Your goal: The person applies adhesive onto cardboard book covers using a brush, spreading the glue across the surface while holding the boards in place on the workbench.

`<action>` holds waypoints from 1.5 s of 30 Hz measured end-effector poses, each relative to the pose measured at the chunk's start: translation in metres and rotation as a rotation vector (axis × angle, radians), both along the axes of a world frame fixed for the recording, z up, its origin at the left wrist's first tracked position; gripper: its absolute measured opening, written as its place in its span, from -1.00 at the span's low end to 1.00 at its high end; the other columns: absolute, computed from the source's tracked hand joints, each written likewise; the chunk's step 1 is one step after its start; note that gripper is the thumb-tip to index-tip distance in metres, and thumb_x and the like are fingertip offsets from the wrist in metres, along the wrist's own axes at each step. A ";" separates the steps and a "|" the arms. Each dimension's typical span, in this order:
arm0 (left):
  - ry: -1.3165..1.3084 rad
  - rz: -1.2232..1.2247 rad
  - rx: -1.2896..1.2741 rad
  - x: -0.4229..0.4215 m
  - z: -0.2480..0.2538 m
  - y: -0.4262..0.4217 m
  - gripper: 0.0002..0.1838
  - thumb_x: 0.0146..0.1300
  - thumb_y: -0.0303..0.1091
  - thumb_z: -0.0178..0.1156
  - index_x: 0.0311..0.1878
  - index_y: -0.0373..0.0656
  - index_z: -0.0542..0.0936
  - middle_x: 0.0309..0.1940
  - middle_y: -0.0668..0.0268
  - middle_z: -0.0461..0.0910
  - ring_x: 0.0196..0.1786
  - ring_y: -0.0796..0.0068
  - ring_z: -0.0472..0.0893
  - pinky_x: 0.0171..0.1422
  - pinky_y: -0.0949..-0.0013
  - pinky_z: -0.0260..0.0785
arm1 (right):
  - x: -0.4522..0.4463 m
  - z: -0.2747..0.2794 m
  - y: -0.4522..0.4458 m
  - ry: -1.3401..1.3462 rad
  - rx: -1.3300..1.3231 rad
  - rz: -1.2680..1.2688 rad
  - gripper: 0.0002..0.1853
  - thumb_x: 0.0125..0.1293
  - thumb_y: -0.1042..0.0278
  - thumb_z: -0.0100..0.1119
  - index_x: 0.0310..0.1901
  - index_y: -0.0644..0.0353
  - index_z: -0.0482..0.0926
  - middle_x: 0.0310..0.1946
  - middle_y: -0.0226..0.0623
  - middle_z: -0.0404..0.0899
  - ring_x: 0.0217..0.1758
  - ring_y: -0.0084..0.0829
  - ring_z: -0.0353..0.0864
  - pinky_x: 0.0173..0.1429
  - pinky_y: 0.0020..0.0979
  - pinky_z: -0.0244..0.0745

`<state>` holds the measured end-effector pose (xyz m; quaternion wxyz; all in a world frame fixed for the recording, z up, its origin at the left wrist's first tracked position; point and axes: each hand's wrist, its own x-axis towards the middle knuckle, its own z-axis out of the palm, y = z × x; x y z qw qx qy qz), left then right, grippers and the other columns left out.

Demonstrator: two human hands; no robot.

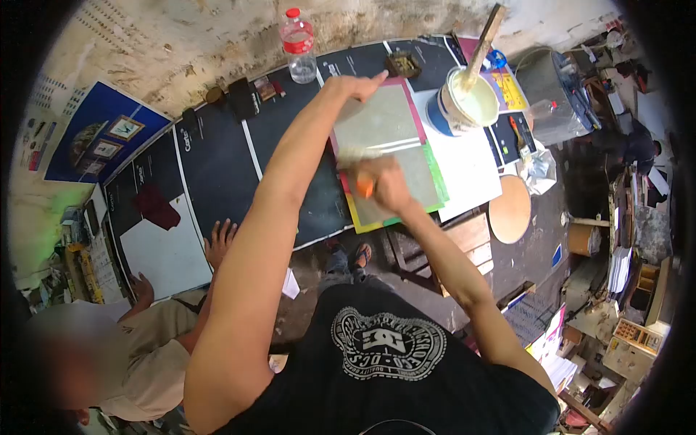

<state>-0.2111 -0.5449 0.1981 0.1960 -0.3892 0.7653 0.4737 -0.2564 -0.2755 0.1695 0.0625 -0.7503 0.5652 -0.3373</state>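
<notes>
Right hand (pixel 389 183), the nearer, is closed round a pale-bristled, orange-handled brush (pixel 365 184) above a grey rectangular panel (pixel 393 129) edged in coloured tape, its long axis running away from the body; left hand (pixel 357 88) at its far end, grip unclear.

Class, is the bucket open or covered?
Open: no lid covers the bucket, its pale contents show, and a wooden stick rises past its rim.
</notes>
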 end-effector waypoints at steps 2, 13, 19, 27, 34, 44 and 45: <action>0.017 -0.007 0.003 0.000 -0.007 0.002 0.15 0.14 0.70 -0.66 0.60 0.05 0.02 0.48 0.07 0.28 0.51 -0.13 0.20 0.52 -0.17 0.01 | 0.020 0.047 0.051 0.063 0.239 0.185 -0.54 0.03 0.47 0.17 0.03 -0.11 0.67 -0.12 -0.31 0.68 -0.05 -0.26 0.63 0.11 -0.20 0.38; -0.029 0.010 -0.184 -0.001 -0.012 0.015 0.18 0.16 0.70 -0.59 0.52 -0.12 0.23 0.50 0.00 0.20 0.59 0.04 0.09 0.61 -0.15 -0.13 | 0.041 0.028 0.077 0.134 0.274 0.133 -0.44 0.11 0.43 0.15 0.22 -0.18 0.56 -0.18 -0.33 0.63 -0.05 -0.32 0.62 0.09 -0.19 0.36; -0.055 0.055 -0.266 -0.001 -0.027 0.012 0.13 0.21 0.66 -0.55 0.52 -0.10 0.23 0.55 0.07 0.11 0.62 0.05 -0.01 0.63 -0.11 -0.16 | 0.017 0.073 0.054 -0.008 0.186 0.095 -0.51 0.19 0.43 0.07 0.19 -0.07 0.57 0.02 -0.27 0.63 0.05 -0.24 0.58 0.14 -0.20 0.32; -0.066 0.034 -0.362 0.006 0.001 0.034 0.01 0.27 0.60 -0.56 0.51 0.05 0.28 0.56 0.09 0.08 0.61 0.09 0.02 0.64 -0.07 -0.22 | 0.041 0.041 0.103 0.038 0.322 0.181 -0.50 0.16 0.41 0.16 0.19 -0.08 0.57 -0.02 -0.26 0.65 -0.06 -0.23 0.62 0.09 -0.23 0.37; -0.101 -0.013 -0.339 -0.005 -0.022 0.019 -0.01 0.27 0.59 -0.58 0.52 0.12 0.26 0.57 0.10 0.06 0.62 0.09 0.02 0.61 -0.21 -0.25 | 0.007 0.072 0.097 0.252 0.422 0.198 -0.49 0.15 0.35 0.16 0.21 -0.03 0.56 -0.07 -0.36 0.62 0.05 -0.29 0.57 0.09 -0.26 0.35; -0.070 0.018 -0.358 -0.001 -0.016 0.027 0.08 0.24 0.62 -0.54 0.51 -0.06 0.24 0.57 0.04 0.03 0.62 0.04 -0.03 0.65 -0.01 -0.19 | 0.014 0.063 0.130 0.445 0.237 0.277 -0.51 0.10 0.36 0.20 0.14 0.03 0.58 -0.14 -0.42 0.60 0.00 -0.39 0.58 0.05 -0.33 0.41; -0.063 0.023 -0.372 0.000 -0.016 0.029 0.07 0.25 0.62 -0.54 0.51 -0.07 0.25 0.56 0.03 0.04 0.62 0.04 -0.02 0.65 -0.01 -0.18 | 0.018 0.066 0.130 0.534 0.229 0.324 -0.53 0.10 0.36 0.19 0.13 0.04 0.59 -0.17 -0.43 0.60 -0.03 -0.37 0.59 0.06 -0.34 0.41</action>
